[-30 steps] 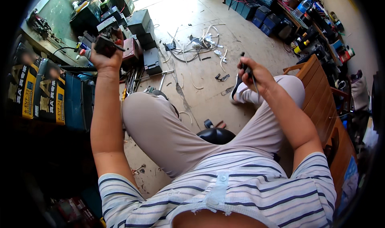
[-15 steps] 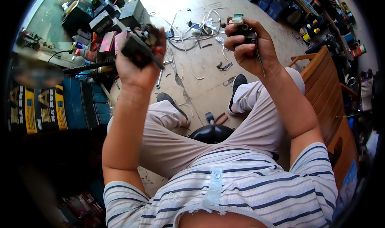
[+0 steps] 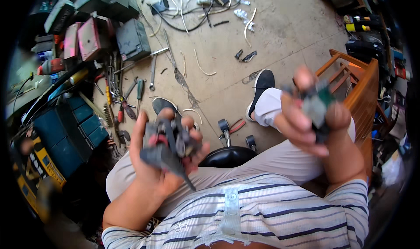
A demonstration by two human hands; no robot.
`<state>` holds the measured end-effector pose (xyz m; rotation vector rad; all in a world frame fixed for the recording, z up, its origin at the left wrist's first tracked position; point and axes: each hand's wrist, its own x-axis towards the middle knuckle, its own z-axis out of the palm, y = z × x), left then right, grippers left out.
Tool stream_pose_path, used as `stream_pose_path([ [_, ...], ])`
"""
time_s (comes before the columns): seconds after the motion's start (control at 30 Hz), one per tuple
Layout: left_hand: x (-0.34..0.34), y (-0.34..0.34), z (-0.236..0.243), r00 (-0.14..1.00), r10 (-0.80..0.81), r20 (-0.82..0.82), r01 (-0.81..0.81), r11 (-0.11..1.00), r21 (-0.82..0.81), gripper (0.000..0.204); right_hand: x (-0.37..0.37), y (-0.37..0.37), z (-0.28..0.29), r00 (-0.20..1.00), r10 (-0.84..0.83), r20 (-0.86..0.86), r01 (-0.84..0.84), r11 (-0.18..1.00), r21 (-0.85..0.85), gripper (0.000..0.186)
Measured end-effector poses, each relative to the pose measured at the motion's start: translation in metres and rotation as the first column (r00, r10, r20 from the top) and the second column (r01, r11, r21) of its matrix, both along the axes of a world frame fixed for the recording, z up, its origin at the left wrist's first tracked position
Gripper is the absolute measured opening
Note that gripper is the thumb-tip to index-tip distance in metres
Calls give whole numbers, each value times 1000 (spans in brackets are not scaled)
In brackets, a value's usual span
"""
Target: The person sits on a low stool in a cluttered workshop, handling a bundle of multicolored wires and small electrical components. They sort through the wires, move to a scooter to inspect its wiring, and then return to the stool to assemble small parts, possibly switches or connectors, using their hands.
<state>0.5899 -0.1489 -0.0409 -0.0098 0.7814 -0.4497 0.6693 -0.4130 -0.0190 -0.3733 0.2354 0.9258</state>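
Note:
In my left hand (image 3: 151,176), palm up with its fingers curled round it, rests a dark part (image 3: 164,157) with a grey tapered piece, black bits and a touch of red. Its exact kind I cannot make out. My right hand (image 3: 295,124) grips a small dark block (image 3: 316,109) with a pale grey face and a green edge, above my right knee. Motion blurs that hand and what it holds. The two hands are apart, one over each thigh, and the parts do not touch.
Spanners, a green-handled screwdriver (image 3: 140,89) and other tools lie on the floor at left. Grey and pink batteries (image 3: 133,41) stand behind them. Loose cables (image 3: 181,28) lie farther off. Red-handled pliers (image 3: 237,126) are near the black stool (image 3: 227,156). At right stands a wooden chair (image 3: 365,98).
Both hands have come down and nearer my body, still holding their parts. My left palm has turned upward. The view has tipped down and left, showing more of the floor tools.

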Motion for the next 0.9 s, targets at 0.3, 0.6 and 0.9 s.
stream_pose_path([
  [0.3,73,32,-36,968,-117,222,84,984,155,48,63,21,-30,936,84,-342,-168,960,-223,41],
  [0.6,127,15,-34,988,-51,148,56,998,-28,50,96,49,-53,905,214,-368,-300,934,-195,37],
  [0.9,120,-19,-16,980,-188,64,179,975,134,45,33,48,-82,797,230,-558,-420,875,-241,23],
])
